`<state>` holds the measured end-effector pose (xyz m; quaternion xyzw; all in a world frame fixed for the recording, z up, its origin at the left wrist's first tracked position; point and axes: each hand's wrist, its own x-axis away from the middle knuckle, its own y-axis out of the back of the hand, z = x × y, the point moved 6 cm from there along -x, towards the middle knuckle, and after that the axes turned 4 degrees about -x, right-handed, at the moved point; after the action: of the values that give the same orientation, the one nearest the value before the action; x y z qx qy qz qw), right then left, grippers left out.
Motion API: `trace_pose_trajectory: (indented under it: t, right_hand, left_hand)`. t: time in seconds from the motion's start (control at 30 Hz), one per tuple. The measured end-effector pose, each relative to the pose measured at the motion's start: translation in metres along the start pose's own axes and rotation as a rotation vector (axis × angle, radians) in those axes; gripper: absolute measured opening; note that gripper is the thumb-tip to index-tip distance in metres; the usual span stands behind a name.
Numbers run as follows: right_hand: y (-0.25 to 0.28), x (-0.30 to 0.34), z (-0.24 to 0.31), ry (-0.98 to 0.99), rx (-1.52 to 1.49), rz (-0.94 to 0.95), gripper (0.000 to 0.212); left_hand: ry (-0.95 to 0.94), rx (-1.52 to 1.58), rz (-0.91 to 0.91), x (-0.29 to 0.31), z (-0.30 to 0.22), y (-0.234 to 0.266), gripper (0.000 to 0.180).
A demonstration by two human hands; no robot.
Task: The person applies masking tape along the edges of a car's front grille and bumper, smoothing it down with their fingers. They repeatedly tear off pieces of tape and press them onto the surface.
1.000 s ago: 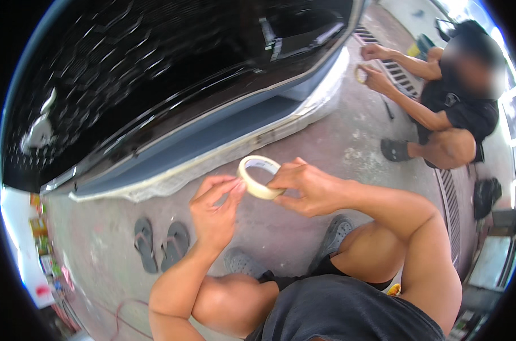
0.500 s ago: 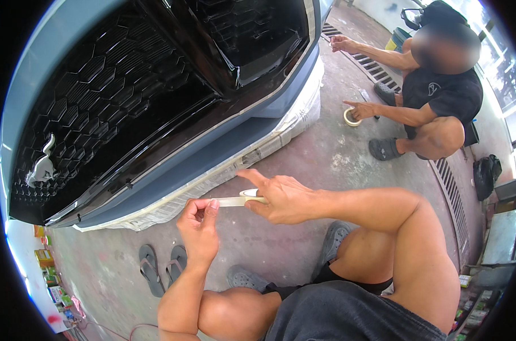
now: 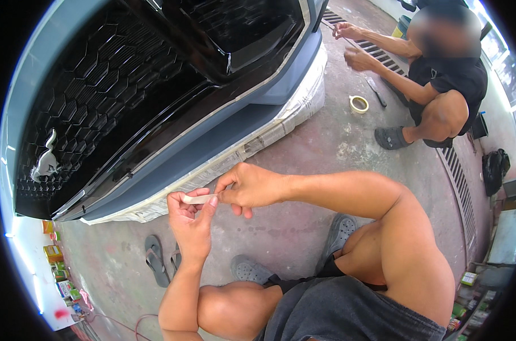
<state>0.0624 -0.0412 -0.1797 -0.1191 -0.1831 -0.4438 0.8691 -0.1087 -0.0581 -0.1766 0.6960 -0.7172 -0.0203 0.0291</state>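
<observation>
A short pale strip of masking tape (image 3: 200,199) spans between my hands in front of the car's lower bumper. My left hand (image 3: 189,227) grips it between thumb and fingers. At the strip's right end, my right hand (image 3: 252,186) is closed in a pinch, its fingertips meeting the left thumb. The tape roll is out of sight. Beyond my hands stands the front of the car, with a black honeycomb grille (image 3: 107,96), a silver horse emblem (image 3: 45,162) and a grey-blue bumper lip (image 3: 195,149). Taped paper (image 3: 263,136) covers its underside.
A co-worker (image 3: 448,79) squats at the right, hands raised near the car's corner. On the floor beside them lie another tape roll (image 3: 358,104) and a knife (image 3: 377,92). Flip-flops (image 3: 155,261) lie at the left. A floor grate (image 3: 461,196) runs along the right.
The roll in my right hand is no longer visible, and my hands are closer together. The co-worker's hand has lifted off the other roll, leaving it on the floor.
</observation>
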Motion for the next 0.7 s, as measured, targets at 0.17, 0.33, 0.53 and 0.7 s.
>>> trace_pose_trajectory:
  t: [0.17, 0.33, 0.53, 0.7]
  right_hand:
    - [-0.005, 0.004, -0.003, 0.054, -0.004, -0.011, 0.034]
    - [-0.003, 0.009, 0.004, 0.079, 0.083, -0.029, 0.033]
    - [0.001, -0.011, 0.005, 0.237, 0.192, -0.185, 0.022]
    - [-0.056, 0.027, 0.032, 0.766, 0.812, -0.421, 0.01]
  left_hand:
    - [-0.127, -0.205, 0.007, 0.003, -0.006, -0.003, 0.037]
    - [-0.291, -0.405, -0.066, 0.009, -0.015, -0.001, 0.035]
    - [-0.318, -0.424, -0.127, 0.001, -0.02, -0.003, 0.035]
    - [-0.02, -0.597, -0.517, -0.026, -0.012, 0.07, 0.035]
